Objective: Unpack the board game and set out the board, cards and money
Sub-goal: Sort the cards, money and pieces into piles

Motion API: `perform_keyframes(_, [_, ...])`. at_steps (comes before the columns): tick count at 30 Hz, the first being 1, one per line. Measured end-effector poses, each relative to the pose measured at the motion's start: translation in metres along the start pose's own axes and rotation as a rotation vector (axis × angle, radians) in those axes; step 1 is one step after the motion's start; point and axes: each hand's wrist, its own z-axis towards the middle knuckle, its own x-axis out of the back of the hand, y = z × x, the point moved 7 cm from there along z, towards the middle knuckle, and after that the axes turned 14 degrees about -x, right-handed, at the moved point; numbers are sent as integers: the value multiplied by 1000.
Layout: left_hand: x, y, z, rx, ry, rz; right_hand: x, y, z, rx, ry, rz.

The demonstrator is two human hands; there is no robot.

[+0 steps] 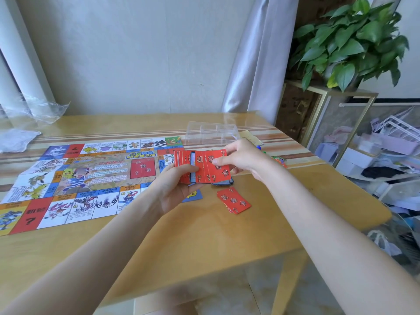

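Fanning red cards [204,167], both hands above bare table edge [227,258]

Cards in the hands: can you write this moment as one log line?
left hand: holds fanned red cards | right hand: pinches front card | board: unfolded on table | small red pile: on table

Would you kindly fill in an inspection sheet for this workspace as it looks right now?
Surface: wooden table with striped runner.
Job's things: game board unfolded flat; fan of red cards in both hands; small red card pile on the table; blue card pile beneath the fan; money not clearly seen.
Clutter: clear plastic tray, crumpled wrap.
Grippers: left hand grips the fan; right hand pinches its front card.
Cables: nothing seen.
Surroundings: potted plant, curtain, storage heap.
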Motion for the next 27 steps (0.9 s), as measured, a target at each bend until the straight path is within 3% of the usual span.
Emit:
perform_keyframes(8, [0,4,4,-37,21,160,-7,11,2,-51,-90,247])
perform_keyframes(15, [-4,6,1,-37,30,178,-1,10,0,-51,-109,219])
perform_keyframes(18, [-5,5,-3,8,29,188,11,10,-1,-78,-133,131])
perform_keyframes(23, [4,-5,-14,149,52,334,15,32,-9,-224,-151,-403])
perform_keyframes(27, [-6,-15,-22,205,-5,366,4,47,-7,-279,-75,-453])
